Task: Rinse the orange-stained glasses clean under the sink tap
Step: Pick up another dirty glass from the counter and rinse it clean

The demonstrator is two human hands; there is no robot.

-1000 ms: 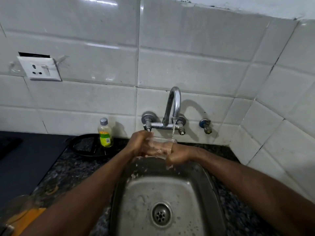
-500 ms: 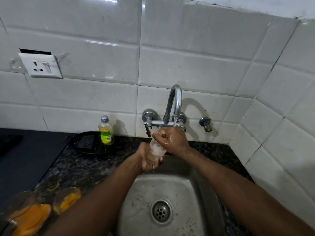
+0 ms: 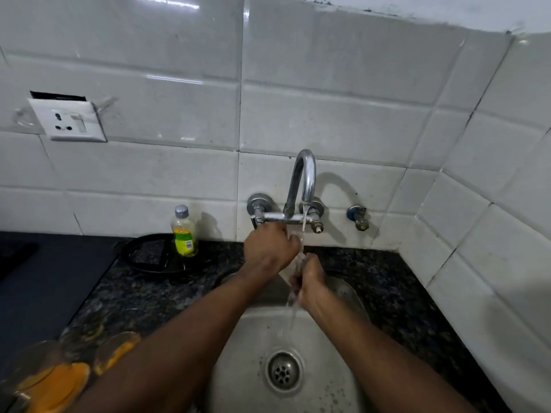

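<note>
View from a head camera, looking down at a kitchen sink. A person is rinsing a clear drinking glass (image 3: 294, 265), held slanted at the centre of the view, above the 12 o'clock edge of the round stainless steel sink (image 3: 331, 380). A thin stream of water (image 3: 303, 225) falls from the curved chrome wall tap (image 3: 304, 174), runs over the glass and drops into the basin.

The left hand (image 3: 269, 248), at the glass's 11 o'clock end, has its fingers curled tight over the upper part. The right hand (image 3: 310, 278), at the 5 o'clock end, wraps closed around the lower part. Both hands are wet and nearly touch.

This looks like the middle of the rinse on one glass. The next move probably calls for turning it under the stream, tipping the water out and setting it aside.

At 8 o'clock, on the dark speckled stone worktop (image 3: 134, 296), at least two orange-stained glasses (image 3: 56, 380) lie unwashed, blurred at the frame's edge. At 10 o'clock from the sink, a small bottle of yellow liquid (image 3: 184, 234) stands on a black round tray (image 3: 149, 259).
</note>
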